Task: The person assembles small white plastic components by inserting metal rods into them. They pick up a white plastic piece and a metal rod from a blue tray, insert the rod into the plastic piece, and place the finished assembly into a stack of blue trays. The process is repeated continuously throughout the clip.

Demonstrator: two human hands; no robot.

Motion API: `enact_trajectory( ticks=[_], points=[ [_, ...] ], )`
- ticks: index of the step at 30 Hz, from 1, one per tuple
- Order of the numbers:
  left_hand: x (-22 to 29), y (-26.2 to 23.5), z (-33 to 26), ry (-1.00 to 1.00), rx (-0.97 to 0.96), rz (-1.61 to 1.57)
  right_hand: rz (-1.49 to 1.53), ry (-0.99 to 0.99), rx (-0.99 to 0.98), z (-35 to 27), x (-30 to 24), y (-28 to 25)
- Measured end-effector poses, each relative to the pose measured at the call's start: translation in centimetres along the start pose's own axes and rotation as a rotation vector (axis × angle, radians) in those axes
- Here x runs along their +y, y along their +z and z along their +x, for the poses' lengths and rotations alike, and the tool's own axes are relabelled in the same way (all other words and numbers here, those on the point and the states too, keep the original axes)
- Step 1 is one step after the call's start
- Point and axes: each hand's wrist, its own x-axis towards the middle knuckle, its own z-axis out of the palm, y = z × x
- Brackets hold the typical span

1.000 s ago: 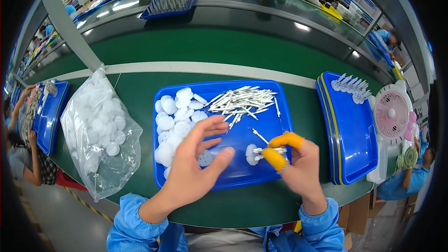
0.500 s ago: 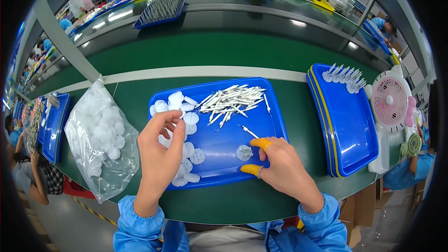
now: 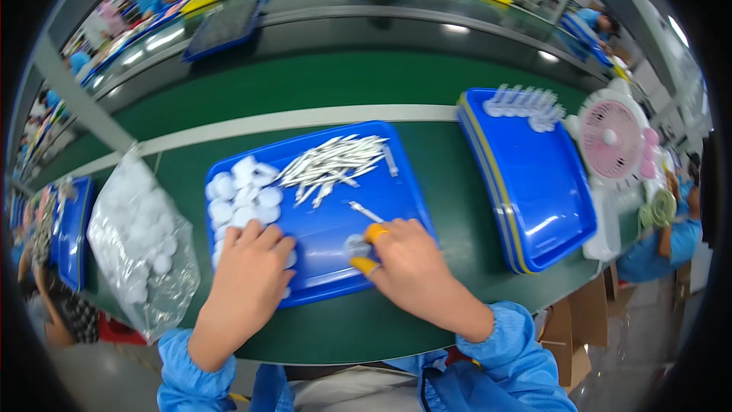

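Note:
My left hand [image 3: 248,275] lies palm down over the near part of a pile of white round discs [image 3: 245,194], fingers a little apart; its fingertips and thumb are hidden. The pile fills the left side of a blue tray [image 3: 324,263]. At the tray's right, my right hand [image 3: 412,263] wears yellow finger covers on thumb and forefinger. Those two tips stand apart beside a translucent disc [image 3: 355,245] on the tray floor. One thin white stick [image 3: 366,211] lies just beyond that hand. Many similar white sticks [image 3: 335,164] are heaped at the back of the tray.
A clear plastic bag [image 3: 141,236] of white discs lies left of the tray. On the right are stacked blue and yellow trays [image 3: 534,191], with several upright clear pieces [image 3: 526,107] on top, and a pink-and-white fan [image 3: 611,137]. Co-workers sit beyond the green conveyor [image 3: 305,80].
My left hand has come down from above the tray onto the discs. The right hand stays beside the translucent disc. The whole view has shifted, so everything appears further left.

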Motion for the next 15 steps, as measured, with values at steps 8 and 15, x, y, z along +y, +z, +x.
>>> enact_trajectory(
  ticks=[8, 15],
  points=[
    [0.1, 0.0, 0.9, -0.054, 0.078, -0.157, 0.229, -0.063, -0.017, 1.1, -0.4, 0.7],
    [-0.5, 1.7, 1.3, -0.014, 0.145, -0.089, 0.229, -0.012, 0.287, -1.0, 2.0, -7.9]
  ],
)
